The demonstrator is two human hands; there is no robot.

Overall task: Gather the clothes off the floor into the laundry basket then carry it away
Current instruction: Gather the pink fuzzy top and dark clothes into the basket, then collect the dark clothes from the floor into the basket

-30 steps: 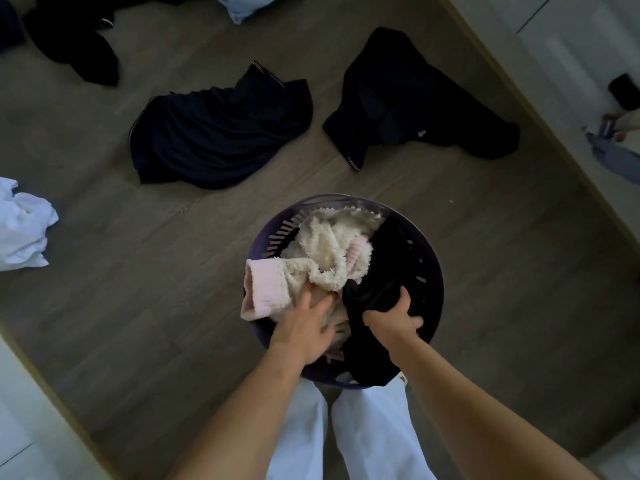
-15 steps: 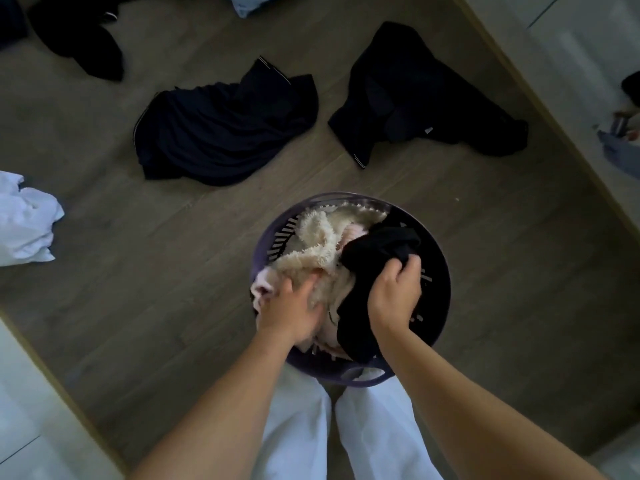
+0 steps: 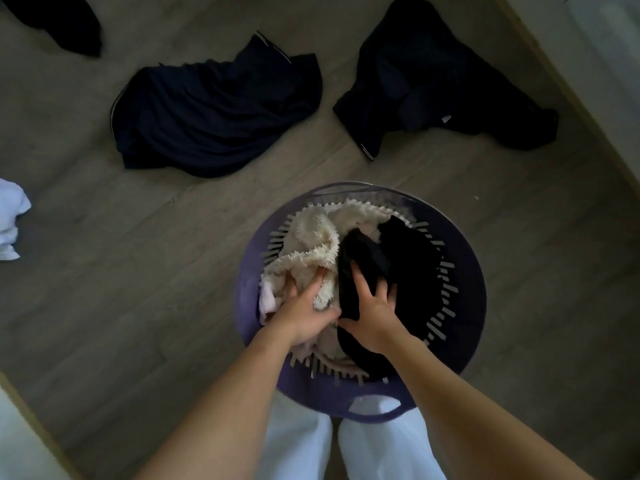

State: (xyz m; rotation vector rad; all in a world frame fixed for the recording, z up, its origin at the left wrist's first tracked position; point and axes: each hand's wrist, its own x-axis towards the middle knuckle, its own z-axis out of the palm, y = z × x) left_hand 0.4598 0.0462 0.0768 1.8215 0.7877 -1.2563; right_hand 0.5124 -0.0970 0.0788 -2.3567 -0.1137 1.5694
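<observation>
Both hands were inside the purple laundry basket [image 3: 467, 299]. The left hand [image 3: 304, 315] pressed its spread fingers [image 3: 317, 277] into a cream fluffy garment [image 3: 315, 244]; the right hand [image 3: 372, 317] splayed wide fingers [image 3: 356, 275] flat on a black garment [image 3: 405, 271] beside it. On the floor [image 3: 138, 289] lay four more pieces: three dark garments [image 3: 214, 112] and one white garment [image 3: 10, 220].

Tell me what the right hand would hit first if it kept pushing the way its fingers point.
The right hand already presses the black garment in the purple laundry basket; pushing on, it probably meets more of that garment.
</observation>
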